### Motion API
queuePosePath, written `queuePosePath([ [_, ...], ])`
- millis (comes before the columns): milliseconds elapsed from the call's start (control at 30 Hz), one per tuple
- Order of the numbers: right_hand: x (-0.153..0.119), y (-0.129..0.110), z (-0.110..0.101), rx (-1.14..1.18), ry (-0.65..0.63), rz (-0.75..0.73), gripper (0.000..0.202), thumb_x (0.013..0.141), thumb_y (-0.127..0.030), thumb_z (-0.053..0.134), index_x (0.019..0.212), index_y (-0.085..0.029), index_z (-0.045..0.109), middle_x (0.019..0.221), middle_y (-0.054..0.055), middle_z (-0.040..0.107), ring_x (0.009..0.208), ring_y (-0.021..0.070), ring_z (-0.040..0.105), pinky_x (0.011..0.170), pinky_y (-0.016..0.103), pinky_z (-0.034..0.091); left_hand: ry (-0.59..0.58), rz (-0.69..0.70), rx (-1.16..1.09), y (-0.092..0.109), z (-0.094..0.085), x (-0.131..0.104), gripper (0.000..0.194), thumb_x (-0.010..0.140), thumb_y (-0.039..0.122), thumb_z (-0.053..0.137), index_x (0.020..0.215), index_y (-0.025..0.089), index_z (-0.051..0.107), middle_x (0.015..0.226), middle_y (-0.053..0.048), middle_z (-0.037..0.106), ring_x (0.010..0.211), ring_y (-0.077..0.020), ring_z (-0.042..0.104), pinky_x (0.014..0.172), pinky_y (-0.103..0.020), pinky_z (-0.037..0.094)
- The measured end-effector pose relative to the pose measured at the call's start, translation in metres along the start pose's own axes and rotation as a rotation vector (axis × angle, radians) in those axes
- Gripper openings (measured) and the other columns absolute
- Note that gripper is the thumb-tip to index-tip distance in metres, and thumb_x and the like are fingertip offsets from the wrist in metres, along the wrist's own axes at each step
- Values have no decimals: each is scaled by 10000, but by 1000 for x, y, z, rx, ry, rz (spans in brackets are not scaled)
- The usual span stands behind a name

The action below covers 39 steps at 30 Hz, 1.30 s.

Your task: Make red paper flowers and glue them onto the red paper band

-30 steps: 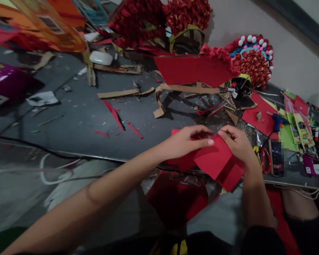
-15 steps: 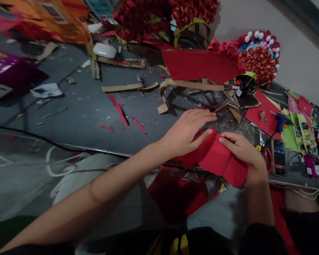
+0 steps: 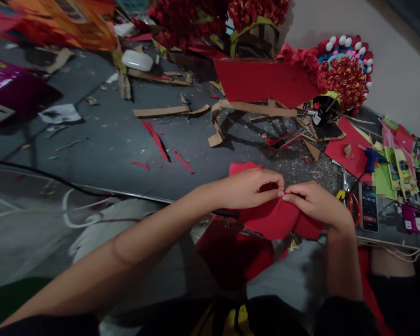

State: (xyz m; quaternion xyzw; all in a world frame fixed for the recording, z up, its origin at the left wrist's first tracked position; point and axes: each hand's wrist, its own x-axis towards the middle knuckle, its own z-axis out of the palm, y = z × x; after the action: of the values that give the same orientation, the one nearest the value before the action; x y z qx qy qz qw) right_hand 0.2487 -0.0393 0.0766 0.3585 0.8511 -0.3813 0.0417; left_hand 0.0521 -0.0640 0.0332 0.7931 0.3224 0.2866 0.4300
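A red sheet of paper (image 3: 275,221) hangs over the table's near edge, and both my hands pinch its upper edge. My left hand (image 3: 254,186) holds it between thumb and fingertips. My right hand (image 3: 310,200) pinches the same edge just to the right, so the fingertips of the two hands almost meet. Part of the sheet shows behind my left hand. Lower down, a larger dark red piece (image 3: 236,254) lies over my lap. A red utility knife (image 3: 286,139) rests on the table beyond my hands.
Cardboard strips (image 3: 255,108) and red paper scraps (image 3: 156,140) litter the grey table (image 3: 101,149). To the right lie scissors (image 3: 352,205), a phone (image 3: 369,207) and a blue glue gun (image 3: 374,159). Red paper flowers (image 3: 343,77) stand at the back. A person's leg (image 3: 392,261) is at lower right.
My left hand has come down from above the paper, its outstretched fingers closing onto the edge beside my right hand. The sheet has turned, and the utility knife is now uncovered.
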Motion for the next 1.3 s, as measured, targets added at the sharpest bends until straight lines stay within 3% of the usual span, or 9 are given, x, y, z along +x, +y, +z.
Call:
queuePosePath([
  [133, -1, 0, -1, 45, 43, -15, 313, 911, -371, 414, 769, -181, 619, 635, -24, 570, 588, 98, 467, 587, 220, 331, 59, -45, -35, 4, 0, 0, 197, 880, 271, 424, 838, 154, 577, 726, -12, 613, 641, -110, 533, 612, -215, 387],
  [367, -11, 27, -14, 74, 377, 102, 264, 894, -399, 431, 798, -202, 577, 732, 6, 604, 727, 156, 533, 669, 254, 388, 431, -272, 3, 3, -25, -5, 236, 848, 361, 471, 815, 153, 577, 639, 21, 531, 553, -93, 447, 514, -198, 344],
  [467, -19, 45, -21, 33, 465, 192, 266, 891, -407, 432, 760, -205, 546, 698, 4, 565, 691, 158, 504, 635, 262, 372, 479, -321, 41, -5, -40, -10, 232, 838, 361, 475, 816, 152, 572, 676, 8, 559, 576, -100, 465, 530, -204, 356],
  [567, -24, 54, -25, 32, 522, 249, 257, 883, -401, 443, 747, -204, 535, 694, 0, 551, 676, 156, 497, 627, 263, 364, 417, -347, 98, -12, -47, -15, 264, 837, 391, 475, 801, 153, 582, 679, -6, 583, 591, -115, 492, 548, -217, 371],
  [667, -22, 51, -21, 47, 481, 232, 249, 881, -401, 449, 777, -205, 563, 733, 9, 597, 713, 167, 531, 659, 269, 381, 323, -347, 266, -14, -42, -15, 268, 829, 389, 488, 845, 155, 616, 745, -37, 632, 682, -162, 564, 649, -266, 428],
  [800, -6, 35, -6, 51, 391, 118, 223, 889, -368, 459, 829, -210, 604, 830, 20, 662, 803, 175, 586, 731, 266, 399, 337, -188, 314, -11, -19, -6, 326, 827, 429, 521, 973, 152, 613, 1064, -102, 647, 1003, -237, 577, 904, -367, 410],
  [967, 6, 15, 3, 83, 366, 41, 208, 879, -374, 485, 888, -209, 612, 805, 5, 657, 744, 149, 574, 687, 241, 388, 216, -210, -96, -6, 7, 2, 263, 837, 398, 521, 881, 152, 603, 739, -11, 655, 657, -128, 579, 610, -228, 439],
  [1167, -3, 25, -5, 63, 371, 98, 261, 893, -409, 449, 801, -190, 559, 707, -11, 573, 666, 131, 497, 640, 239, 347, 546, -293, 39, -12, -6, 0, 243, 846, 374, 516, 842, 148, 604, 720, -12, 633, 626, -131, 567, 572, -233, 448],
  [1300, -1, 24, 1, 74, 281, 79, 282, 909, -385, 425, 721, -192, 512, 639, -32, 507, 622, 111, 455, 608, 231, 322, 623, -31, 427, -11, -3, -2, 205, 847, 299, 537, 984, 160, 600, 1082, -80, 651, 1022, -209, 593, 963, -394, 421],
])
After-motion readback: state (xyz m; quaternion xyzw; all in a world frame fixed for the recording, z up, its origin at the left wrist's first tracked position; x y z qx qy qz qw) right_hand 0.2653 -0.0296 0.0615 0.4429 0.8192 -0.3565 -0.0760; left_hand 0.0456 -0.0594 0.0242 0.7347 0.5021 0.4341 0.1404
